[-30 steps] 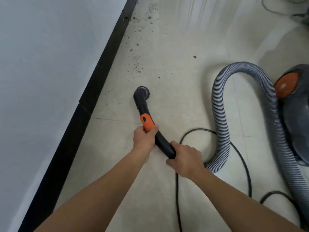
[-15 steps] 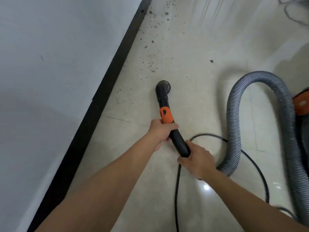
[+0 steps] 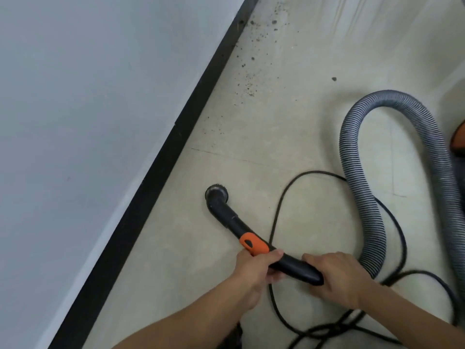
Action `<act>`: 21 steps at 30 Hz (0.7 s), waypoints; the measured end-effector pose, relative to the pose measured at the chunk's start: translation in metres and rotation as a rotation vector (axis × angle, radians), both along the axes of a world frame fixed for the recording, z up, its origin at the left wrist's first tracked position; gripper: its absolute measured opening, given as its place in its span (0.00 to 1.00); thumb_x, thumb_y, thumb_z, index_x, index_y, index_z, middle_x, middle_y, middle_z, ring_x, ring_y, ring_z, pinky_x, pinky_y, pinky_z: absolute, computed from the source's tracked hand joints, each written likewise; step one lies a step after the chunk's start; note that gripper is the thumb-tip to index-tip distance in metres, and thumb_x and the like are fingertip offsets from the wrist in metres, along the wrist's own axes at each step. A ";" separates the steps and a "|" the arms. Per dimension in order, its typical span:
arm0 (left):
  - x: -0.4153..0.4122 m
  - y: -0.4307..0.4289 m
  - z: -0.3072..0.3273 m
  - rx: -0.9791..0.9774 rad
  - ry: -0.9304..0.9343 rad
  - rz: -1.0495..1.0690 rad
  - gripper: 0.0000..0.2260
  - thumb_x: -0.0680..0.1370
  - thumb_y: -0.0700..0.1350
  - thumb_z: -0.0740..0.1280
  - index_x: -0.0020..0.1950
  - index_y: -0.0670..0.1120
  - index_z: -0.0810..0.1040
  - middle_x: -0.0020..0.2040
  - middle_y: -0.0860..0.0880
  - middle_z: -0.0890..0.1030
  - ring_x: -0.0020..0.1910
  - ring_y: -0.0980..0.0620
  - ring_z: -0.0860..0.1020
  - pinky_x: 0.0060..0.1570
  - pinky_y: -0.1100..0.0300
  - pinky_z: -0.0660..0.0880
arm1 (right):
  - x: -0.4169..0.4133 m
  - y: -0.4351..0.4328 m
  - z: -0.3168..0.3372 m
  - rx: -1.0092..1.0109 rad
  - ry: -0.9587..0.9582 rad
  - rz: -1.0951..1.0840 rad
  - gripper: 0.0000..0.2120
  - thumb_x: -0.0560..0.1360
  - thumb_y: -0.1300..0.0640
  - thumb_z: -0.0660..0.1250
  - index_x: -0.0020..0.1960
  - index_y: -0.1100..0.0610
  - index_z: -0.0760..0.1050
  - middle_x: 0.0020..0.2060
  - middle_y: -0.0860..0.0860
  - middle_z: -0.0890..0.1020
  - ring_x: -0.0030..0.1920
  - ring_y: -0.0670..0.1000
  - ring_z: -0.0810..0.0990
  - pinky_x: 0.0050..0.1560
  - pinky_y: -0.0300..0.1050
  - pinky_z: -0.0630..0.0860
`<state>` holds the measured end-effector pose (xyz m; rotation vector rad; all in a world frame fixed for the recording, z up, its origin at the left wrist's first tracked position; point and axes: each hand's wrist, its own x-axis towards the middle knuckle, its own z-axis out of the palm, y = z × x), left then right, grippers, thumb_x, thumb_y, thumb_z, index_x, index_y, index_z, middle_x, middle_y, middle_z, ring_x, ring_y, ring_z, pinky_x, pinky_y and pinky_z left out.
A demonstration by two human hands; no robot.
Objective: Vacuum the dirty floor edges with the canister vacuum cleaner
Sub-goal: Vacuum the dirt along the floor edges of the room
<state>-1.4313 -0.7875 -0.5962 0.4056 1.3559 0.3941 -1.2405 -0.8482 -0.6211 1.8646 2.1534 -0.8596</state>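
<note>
Left hand (image 3: 254, 269) and right hand (image 3: 338, 277) grip black curved plastic wand (image 3: 236, 224), left nearer its round nozzle (image 3: 217, 194). Dark grit (image 3: 250, 88) lies well ahead, along black skirting (image 3: 161, 162).

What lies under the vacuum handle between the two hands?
The black power cord crosses beneath the handle on the floor; the crossing stretch is hidden by handle and left hand.

We look down on a plain, pale grey wall (image 3: 88, 109) filling the left side, bare and evenly lit. A black baseboard (image 3: 161, 157) runs along its foot, slanting from near left to far centre. To its right lies a cream tiled floor (image 3: 289, 137), crossed by a thin joint line (image 3: 226, 156). We see dark specks (image 3: 251, 89) scattered beside the baseboard at the far end, and pale streaks of reflected light (image 3: 364, 26) on the far floor.
</note>
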 end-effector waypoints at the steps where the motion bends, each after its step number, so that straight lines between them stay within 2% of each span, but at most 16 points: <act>1: -0.002 -0.006 0.002 -0.011 0.000 0.003 0.11 0.74 0.35 0.71 0.53 0.38 0.74 0.50 0.39 0.82 0.46 0.44 0.83 0.37 0.57 0.81 | -0.002 -0.004 0.003 -0.009 -0.007 0.013 0.16 0.68 0.41 0.61 0.53 0.47 0.69 0.46 0.46 0.81 0.46 0.50 0.80 0.40 0.45 0.67; 4: -0.007 -0.006 0.004 -0.016 0.007 0.001 0.14 0.74 0.36 0.72 0.57 0.36 0.73 0.53 0.37 0.82 0.50 0.41 0.82 0.40 0.53 0.82 | -0.010 -0.005 0.012 -0.029 -0.001 0.004 0.16 0.69 0.42 0.62 0.54 0.47 0.69 0.46 0.45 0.81 0.48 0.49 0.80 0.40 0.44 0.66; 6: -0.010 0.009 0.003 0.016 0.003 -0.006 0.16 0.74 0.37 0.72 0.59 0.34 0.73 0.54 0.36 0.82 0.51 0.40 0.82 0.38 0.53 0.82 | -0.016 0.006 0.016 -0.025 -0.006 -0.024 0.16 0.68 0.43 0.63 0.53 0.47 0.69 0.44 0.44 0.79 0.48 0.49 0.79 0.40 0.44 0.65; 9: -0.012 0.045 0.001 0.098 0.012 0.008 0.17 0.74 0.38 0.72 0.59 0.34 0.74 0.50 0.39 0.82 0.46 0.43 0.82 0.40 0.52 0.82 | -0.029 0.038 0.019 -0.001 -0.008 -0.084 0.13 0.69 0.44 0.65 0.49 0.45 0.66 0.41 0.44 0.76 0.47 0.51 0.79 0.40 0.44 0.66; 13: -0.010 0.098 0.001 0.194 0.010 0.062 0.13 0.75 0.40 0.72 0.56 0.37 0.76 0.48 0.41 0.82 0.41 0.47 0.81 0.31 0.59 0.79 | -0.043 0.086 0.019 0.031 0.023 -0.188 0.13 0.70 0.44 0.67 0.51 0.46 0.70 0.44 0.47 0.80 0.46 0.53 0.79 0.41 0.44 0.69; 16: -0.001 0.140 0.002 0.256 0.063 0.057 0.10 0.75 0.42 0.72 0.53 0.39 0.77 0.48 0.42 0.82 0.44 0.46 0.81 0.35 0.56 0.79 | -0.052 0.122 0.020 0.045 0.063 -0.286 0.11 0.69 0.45 0.68 0.47 0.46 0.69 0.39 0.45 0.77 0.40 0.51 0.76 0.37 0.44 0.67; 19: 0.008 0.175 0.010 0.282 0.137 0.034 0.12 0.75 0.45 0.72 0.54 0.40 0.77 0.48 0.43 0.82 0.45 0.46 0.80 0.38 0.55 0.78 | -0.063 0.149 0.022 0.055 0.143 -0.416 0.09 0.69 0.46 0.68 0.44 0.47 0.69 0.35 0.44 0.76 0.36 0.47 0.75 0.34 0.43 0.66; 21: 0.002 0.181 0.009 0.267 0.173 0.062 0.13 0.75 0.45 0.72 0.54 0.40 0.76 0.49 0.43 0.82 0.46 0.46 0.80 0.42 0.52 0.80 | -0.068 0.158 0.021 0.042 0.155 -0.388 0.09 0.69 0.46 0.68 0.44 0.47 0.70 0.35 0.44 0.76 0.35 0.46 0.75 0.34 0.43 0.66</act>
